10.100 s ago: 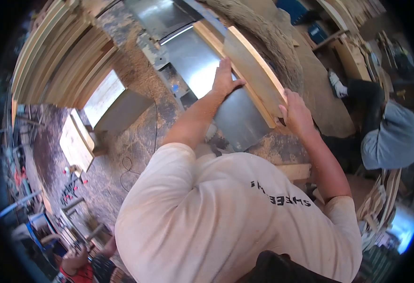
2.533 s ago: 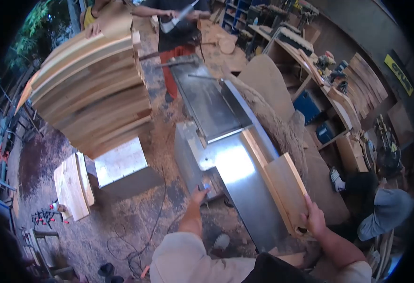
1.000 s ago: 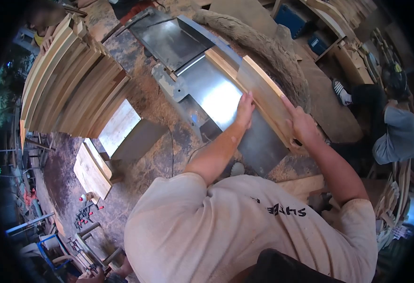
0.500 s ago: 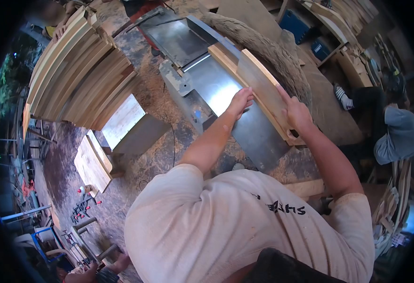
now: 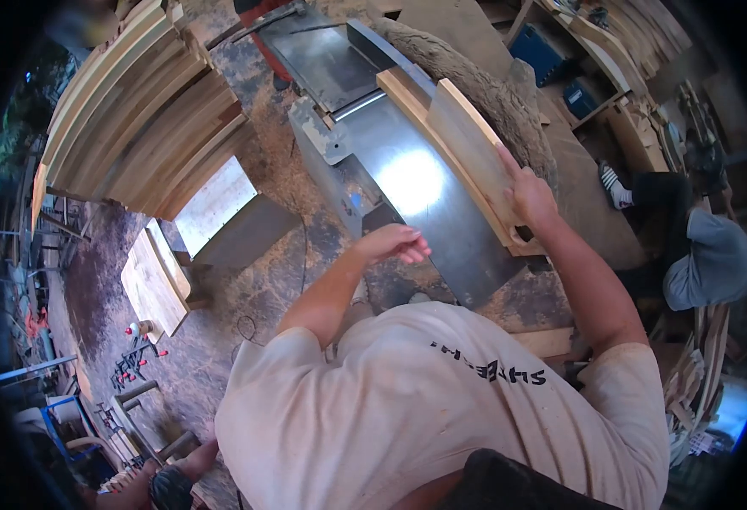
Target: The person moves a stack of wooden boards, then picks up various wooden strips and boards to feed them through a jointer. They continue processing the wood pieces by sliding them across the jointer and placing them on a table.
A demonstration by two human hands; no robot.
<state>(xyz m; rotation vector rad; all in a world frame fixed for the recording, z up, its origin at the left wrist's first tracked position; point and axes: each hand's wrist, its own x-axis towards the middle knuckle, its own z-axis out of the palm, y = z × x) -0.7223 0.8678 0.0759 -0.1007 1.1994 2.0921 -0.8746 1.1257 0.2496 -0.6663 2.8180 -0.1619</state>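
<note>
Head view: the left hand [image 5: 397, 244] hangs in the air above the near-left edge of the metal machine table [image 5: 484, 255], palm turned inward, fingers loosely bent, and I see nothing in it. The right hand [image 5: 531, 201] is closed on the near part of a wooden board [image 5: 473, 140], its index finger stretched along the board's outer edge. So the 2 hands are well apart, and only 1 of them has hold of something.

That board lies lengthwise over the machine table's right side, alongside a long wooden strip [image 5: 440, 144]; a dark hole shows near its close end. Beyond their far ends runs a metal fence [image 5: 379, 47], and a rough log [image 5: 475, 72] stretches along the right.

Over on the left, a tall stack of curved boards [image 5: 139, 115] stands behind a pale-topped box [image 5: 214, 204]. Just beside the box is a light wooden panel [image 5: 154, 285], with red-tipped clamps [image 5: 138, 361] lower down. Sawdust is scattered across the floor [image 5: 263, 119].

I count 2 blue cases [image 5: 536, 53] on the shelving at upper right. A person in a grey shirt [image 5: 709, 259] sits low at the right, and red trousers [image 5: 269, 42] show at the top, behind the machine.
</note>
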